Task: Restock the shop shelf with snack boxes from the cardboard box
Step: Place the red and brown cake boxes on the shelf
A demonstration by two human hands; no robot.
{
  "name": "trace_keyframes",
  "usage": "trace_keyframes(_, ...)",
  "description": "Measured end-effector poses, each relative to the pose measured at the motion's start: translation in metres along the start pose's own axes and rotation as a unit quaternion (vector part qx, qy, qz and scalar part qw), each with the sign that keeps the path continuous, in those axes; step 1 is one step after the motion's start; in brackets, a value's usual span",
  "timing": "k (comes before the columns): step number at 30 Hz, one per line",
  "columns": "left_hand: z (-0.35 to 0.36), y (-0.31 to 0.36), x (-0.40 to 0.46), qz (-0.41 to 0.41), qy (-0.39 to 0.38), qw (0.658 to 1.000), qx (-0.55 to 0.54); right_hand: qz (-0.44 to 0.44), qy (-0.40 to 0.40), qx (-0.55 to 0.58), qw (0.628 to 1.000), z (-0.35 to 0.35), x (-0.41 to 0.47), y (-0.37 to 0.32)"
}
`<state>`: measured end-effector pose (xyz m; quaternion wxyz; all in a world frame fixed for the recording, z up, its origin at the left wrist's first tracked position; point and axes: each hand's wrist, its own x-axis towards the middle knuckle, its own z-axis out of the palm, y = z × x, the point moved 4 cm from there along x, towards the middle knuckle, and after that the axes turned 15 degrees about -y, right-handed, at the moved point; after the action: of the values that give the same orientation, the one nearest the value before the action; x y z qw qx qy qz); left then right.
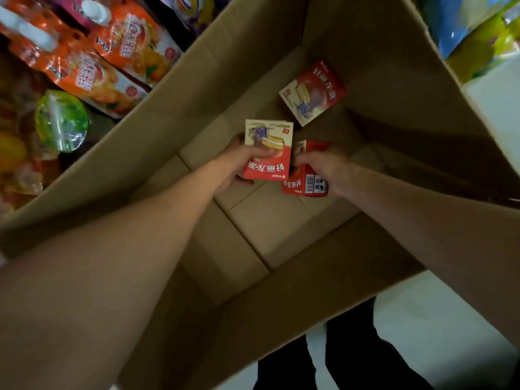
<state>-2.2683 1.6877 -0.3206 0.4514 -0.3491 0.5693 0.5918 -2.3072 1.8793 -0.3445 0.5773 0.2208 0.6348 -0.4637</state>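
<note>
Both my arms reach down into a large open cardboard box [365,52]. My left hand [236,161] grips a red and cream snack box [268,150], thumb across its front, lifted off the bottom. Just to its right, my right hand [323,167] holds a second red snack box [305,182] by its top, barcode side showing. A third snack box [312,92] lies loose on the box floor, farther in towards the back corner.
Orange snack bags [92,66] and a green wrapped pack [60,121] fill the shelf at the left, past the box's left wall. Blue and yellow-green packs [475,32] sit at the top right. White floor [439,327] and dark trouser legs show below the box.
</note>
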Motion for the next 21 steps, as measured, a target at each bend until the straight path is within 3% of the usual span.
trace_keyframes(4, 0.034, -0.026, -0.03, 0.019, 0.019, 0.998, -0.049, -0.007, 0.004, -0.037, 0.999, 0.004, -0.033, 0.021)
trace_keyframes(10, 0.079, -0.041, -0.108, 0.027, 0.036, 0.993, -0.111, 0.052, 0.035, -0.079, 0.995, 0.003, -0.122, 0.042)
trace_keyframes(17, 0.109, -0.001, -0.252, -0.031, 0.022, 0.992, -0.124, 0.048, 0.054, -0.058, 0.996, 0.023, -0.261, 0.007)
trace_keyframes(21, 0.114, 0.036, -0.328, -0.023, 0.033, 0.992, -0.121, 0.045, 0.076, -0.045, 0.995, 0.04, -0.338, -0.017)
